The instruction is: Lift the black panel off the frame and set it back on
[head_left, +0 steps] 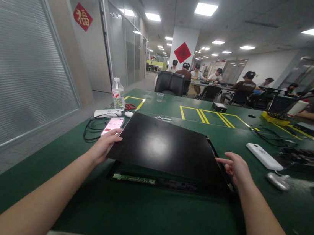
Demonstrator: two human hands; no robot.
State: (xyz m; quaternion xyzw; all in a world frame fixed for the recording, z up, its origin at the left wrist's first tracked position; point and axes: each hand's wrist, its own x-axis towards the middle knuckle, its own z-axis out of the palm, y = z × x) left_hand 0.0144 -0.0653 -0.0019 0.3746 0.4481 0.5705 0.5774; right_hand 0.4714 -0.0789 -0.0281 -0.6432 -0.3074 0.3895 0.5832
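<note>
A black flat screen panel point(162, 145) lies tilted over a dark frame point(191, 186), its left side raised. My left hand point(106, 145) grips the panel's left edge, thumb on top and the other fingers mostly hidden beneath. At the opposite side is my right hand point(235, 168), fingers apart, its index fingertip at the right edge of the panel and frame; whether it presses there I cannot tell. A green circuit board strip point(134, 178) shows along the frame's near side. The panel covers most of the frame.
On the green table point(144, 216), a lit phone point(113, 126), cables and a water bottle point(118, 94) stand left. To the right lie a white power bank point(264, 156), a silver mouse-shaped object point(278, 181) and a black cable point(270, 135). People sit at tables beyond.
</note>
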